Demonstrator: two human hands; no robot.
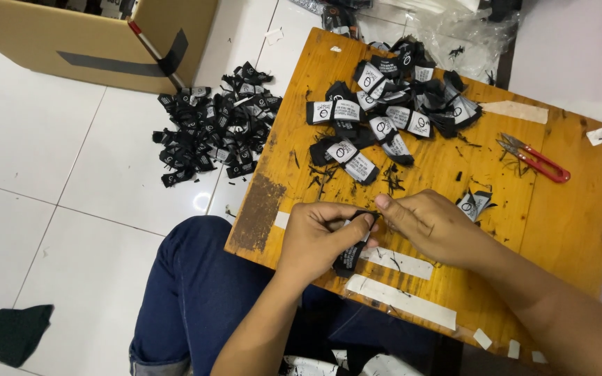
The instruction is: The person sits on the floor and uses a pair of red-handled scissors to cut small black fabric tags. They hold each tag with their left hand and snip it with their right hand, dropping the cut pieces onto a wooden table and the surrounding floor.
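Observation:
My left hand (318, 237) and my right hand (430, 224) meet over the near part of a small wooden table (566, 230). Between their fingertips they pinch a small black fabric label (353, 252) that hangs down below my left thumb. A heap of black and white labels (391, 111) lies on the far part of the table. One folded label (475, 204) sits just right of my right hand.
Red thread snips (534, 159) lie at the table's right. A second pile of labels (214, 129) lies on the white tiled floor beside a cardboard box (99, 42). A dark cloth (17, 333) is on the floor at lower left. My knee in blue jeans (196, 285) is under the table edge.

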